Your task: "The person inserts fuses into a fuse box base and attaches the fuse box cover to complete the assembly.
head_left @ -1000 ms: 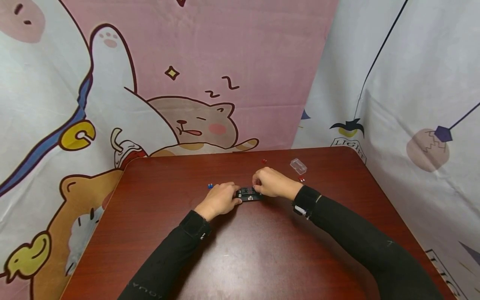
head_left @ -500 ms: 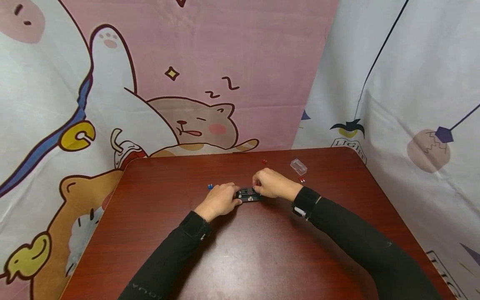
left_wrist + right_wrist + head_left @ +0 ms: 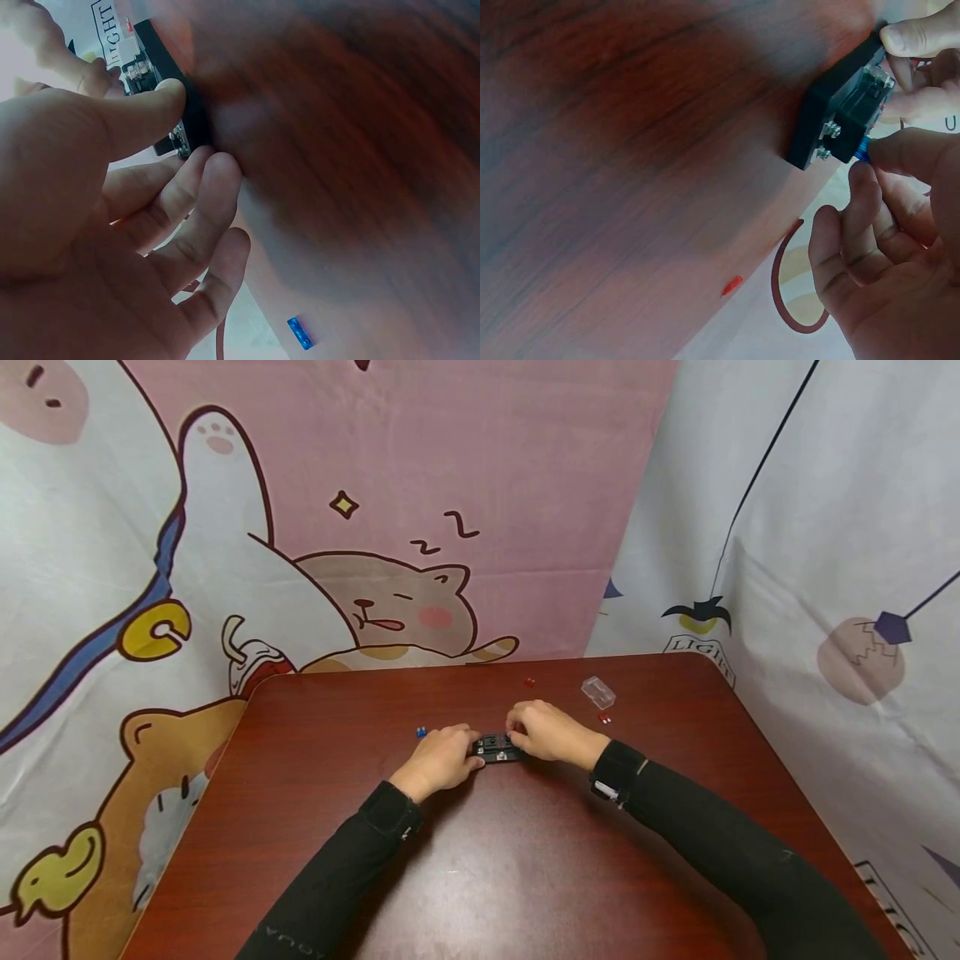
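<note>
A black fuse block [image 3: 497, 748] with metal screw terminals lies near the middle of the table. My left hand [image 3: 438, 762] grips its left end, thumb on the near side and fingers at the far side. At the right end, my right hand [image 3: 551, 733] pinches a small blue blade fuse [image 3: 862, 151] against the block between thumb and index finger. Most of that fuse is hidden, so I cannot tell how deep it sits. Another small blue piece, seemingly blade fuses [image 3: 421, 732], lies just beyond my left hand.
On the brown table [image 3: 480, 860], a clear plastic cover [image 3: 598, 692] lies at the back right. Small red fuses [image 3: 604, 718] are beside it, and another red fuse [image 3: 529, 682] lies near the back edge. A printed cloth [image 3: 525, 510] hangs behind.
My right hand has shifted very slightly to the right and toward me, still at the block's right end. My left hand and the block look unmoved.
</note>
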The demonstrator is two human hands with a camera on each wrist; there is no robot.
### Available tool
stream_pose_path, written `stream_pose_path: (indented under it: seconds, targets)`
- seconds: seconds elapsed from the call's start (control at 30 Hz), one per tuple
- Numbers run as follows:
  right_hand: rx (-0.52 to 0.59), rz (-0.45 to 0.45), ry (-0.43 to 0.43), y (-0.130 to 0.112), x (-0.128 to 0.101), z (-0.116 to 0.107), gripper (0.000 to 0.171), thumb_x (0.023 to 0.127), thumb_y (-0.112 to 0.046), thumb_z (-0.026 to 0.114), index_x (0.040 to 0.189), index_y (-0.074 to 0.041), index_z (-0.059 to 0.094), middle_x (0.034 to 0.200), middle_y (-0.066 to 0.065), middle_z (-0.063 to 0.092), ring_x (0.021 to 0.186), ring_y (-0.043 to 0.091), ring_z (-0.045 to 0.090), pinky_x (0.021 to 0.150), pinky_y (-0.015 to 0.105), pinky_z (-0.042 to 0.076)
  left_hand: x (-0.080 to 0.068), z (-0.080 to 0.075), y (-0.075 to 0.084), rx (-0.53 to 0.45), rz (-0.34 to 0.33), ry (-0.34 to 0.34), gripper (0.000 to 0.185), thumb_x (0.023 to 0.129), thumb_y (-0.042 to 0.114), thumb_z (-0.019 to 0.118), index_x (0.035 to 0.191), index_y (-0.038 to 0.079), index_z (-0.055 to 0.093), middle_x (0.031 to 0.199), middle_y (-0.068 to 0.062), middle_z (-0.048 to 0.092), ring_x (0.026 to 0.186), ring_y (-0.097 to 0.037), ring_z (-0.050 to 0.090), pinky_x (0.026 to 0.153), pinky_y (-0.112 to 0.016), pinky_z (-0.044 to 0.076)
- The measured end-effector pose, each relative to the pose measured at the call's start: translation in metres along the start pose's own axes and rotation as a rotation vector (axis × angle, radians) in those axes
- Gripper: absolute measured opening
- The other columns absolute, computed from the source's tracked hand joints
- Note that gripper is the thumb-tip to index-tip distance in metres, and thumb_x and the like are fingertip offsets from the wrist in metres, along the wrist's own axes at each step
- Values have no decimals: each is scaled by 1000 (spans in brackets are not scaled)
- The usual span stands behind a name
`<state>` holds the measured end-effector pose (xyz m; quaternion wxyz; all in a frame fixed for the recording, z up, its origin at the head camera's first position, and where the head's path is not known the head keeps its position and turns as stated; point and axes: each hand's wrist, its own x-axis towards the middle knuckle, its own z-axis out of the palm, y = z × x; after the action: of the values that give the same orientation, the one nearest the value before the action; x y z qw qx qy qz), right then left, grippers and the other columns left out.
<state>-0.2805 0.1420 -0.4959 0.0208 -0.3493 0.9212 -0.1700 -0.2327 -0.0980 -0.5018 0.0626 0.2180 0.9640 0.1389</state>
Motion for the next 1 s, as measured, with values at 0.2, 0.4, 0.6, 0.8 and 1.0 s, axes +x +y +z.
stream_pose_path:
  seconds: [0.2,0.4,0.6,0.8,1.0]
  targets:
    - [-10,-12,22,0,-2,0,7,104,-19,76,106,-14,81,105,1,76,87,12,65,81,35,58,0,1,0,5,7,8,45,103,33,81,141,10,73,107,-2,70,87,-17,64,84,-43,57]
    - [-7,-13,6,-1,-2,-3,9,105,-19,75,108,-14,82,105,1,76,89,12,67,84,36,60,-1,1,0,-7,-7,-1,47,104,34,80,144,10,72,115,-4,73,92,-19,66,88,-44,58]
    - [5,14,-34,2,-6,-13,14,105,-21,76,114,-12,83,109,1,77,94,14,69,89,38,61,-1,0,0,-9,-8,-13,50,105,35,79,147,10,69,126,-6,74,98,-21,69,91,-46,59]
    - [23,47,-17,17,-14,-31,17,106,-20,75,115,-9,84,111,4,79,98,18,72,89,42,61,-2,-1,0,-1,-12,-26,52,106,37,77,151,11,67,136,-7,72,108,-24,73,96,-47,60]
    - [19,107,23,39,-29,-55,18,106,-20,75,115,-8,84,114,7,80,98,22,72,87,44,61,-3,-2,0,2,-14,-29,53,107,37,76,153,12,66,141,-8,71,114,-28,74,99,-49,60]
